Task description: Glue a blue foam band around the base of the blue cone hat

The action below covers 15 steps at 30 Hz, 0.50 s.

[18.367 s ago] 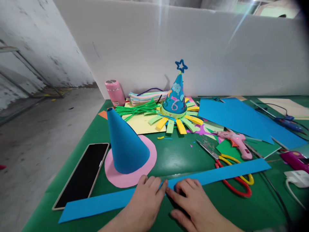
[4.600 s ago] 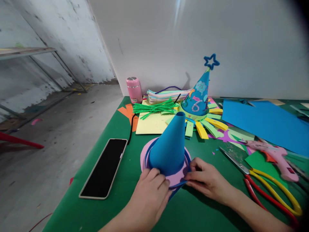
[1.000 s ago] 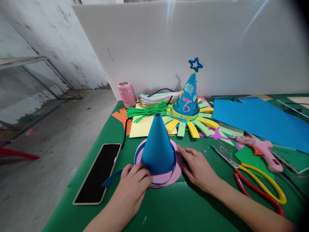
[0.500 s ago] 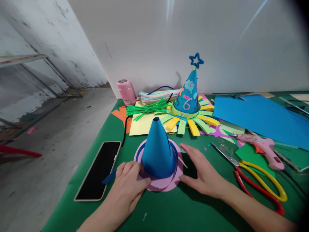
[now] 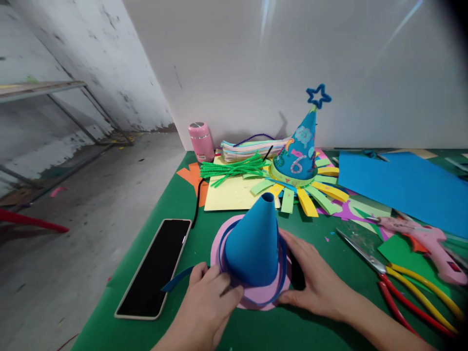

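Note:
A blue paper cone (image 5: 252, 248) with an open tip stands tilted on a round pink paper brim (image 5: 224, 233). A narrow blue paper strip (image 5: 179, 279) loops around the cone's base, and its loose end sticks out left over the phone. My left hand (image 5: 208, 297) is closed on this strip at the brim's front left, fingertips pressed together. My right hand (image 5: 314, 278) curves around the right side of the paper hat, thumb on the brim's front edge and fingers against the far side. The fingertips of that hand are partly hidden behind the cone.
A phone (image 5: 155, 268) lies left. Behind stand a decorated blue hat (image 5: 296, 146), green pipe cleaners (image 5: 234, 168) and a pink bottle (image 5: 201, 141). Scissors (image 5: 382, 268), a pink glue gun (image 5: 420, 234) and blue paper (image 5: 398, 180) lie right. The green table's (image 5: 109, 302) edge is left.
My right hand has closed in from beside the brim to touch the hat. The cone now leans to the right. My left hand stays on the strip. The view has shifted slightly.

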{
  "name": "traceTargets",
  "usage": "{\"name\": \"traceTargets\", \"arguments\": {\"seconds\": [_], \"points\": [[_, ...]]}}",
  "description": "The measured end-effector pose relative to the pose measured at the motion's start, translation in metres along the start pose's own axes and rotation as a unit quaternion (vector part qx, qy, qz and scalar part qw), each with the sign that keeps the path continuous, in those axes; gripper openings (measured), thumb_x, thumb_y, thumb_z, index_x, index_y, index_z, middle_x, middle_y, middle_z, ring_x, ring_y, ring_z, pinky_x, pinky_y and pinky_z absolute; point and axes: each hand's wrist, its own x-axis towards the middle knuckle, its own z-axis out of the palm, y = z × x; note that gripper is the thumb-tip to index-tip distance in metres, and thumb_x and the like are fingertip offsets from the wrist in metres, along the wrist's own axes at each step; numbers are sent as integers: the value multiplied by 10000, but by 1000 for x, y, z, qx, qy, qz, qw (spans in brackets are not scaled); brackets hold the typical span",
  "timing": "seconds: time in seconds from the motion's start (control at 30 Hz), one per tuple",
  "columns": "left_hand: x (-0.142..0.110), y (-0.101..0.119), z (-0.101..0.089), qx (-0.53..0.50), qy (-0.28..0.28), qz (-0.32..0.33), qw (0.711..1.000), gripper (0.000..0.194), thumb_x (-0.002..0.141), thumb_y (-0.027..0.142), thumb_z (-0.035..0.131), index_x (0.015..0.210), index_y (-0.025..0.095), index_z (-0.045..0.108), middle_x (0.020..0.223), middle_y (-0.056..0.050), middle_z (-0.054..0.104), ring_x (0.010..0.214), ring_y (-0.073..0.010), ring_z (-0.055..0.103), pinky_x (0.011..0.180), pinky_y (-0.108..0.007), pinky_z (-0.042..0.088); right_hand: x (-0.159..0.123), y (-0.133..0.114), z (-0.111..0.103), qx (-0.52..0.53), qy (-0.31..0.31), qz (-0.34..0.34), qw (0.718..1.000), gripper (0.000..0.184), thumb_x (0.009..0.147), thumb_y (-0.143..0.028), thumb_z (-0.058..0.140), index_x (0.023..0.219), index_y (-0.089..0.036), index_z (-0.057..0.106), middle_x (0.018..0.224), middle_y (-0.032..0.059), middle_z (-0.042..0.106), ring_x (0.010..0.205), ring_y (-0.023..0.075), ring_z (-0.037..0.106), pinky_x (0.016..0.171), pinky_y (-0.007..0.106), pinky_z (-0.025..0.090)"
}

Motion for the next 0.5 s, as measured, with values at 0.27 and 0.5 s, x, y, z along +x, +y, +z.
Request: {"name": "traceTargets", "arguments": {"seconds": [0.27,0.5], "points": [[-2,-8,14,-5,40,22,999,216,835,218,382,777,266,584,571,10,529,580,-151,401,659,-340,246,17,2,-8,5,-16,-60,998,1179,524,-645,636,1394,-178,-8,1430,168,171,1280,365,186,991,524,248],[0,-9,15,40,73,18,996,198,801,163,483,666,271,578,493,35,476,566,-141,376,671,-319,279,25,2,-4,47,-31,-46,997,1158,528,-552,699,1397,-232,5,1419,145,229,1251,394,249,924,526,349]]}}
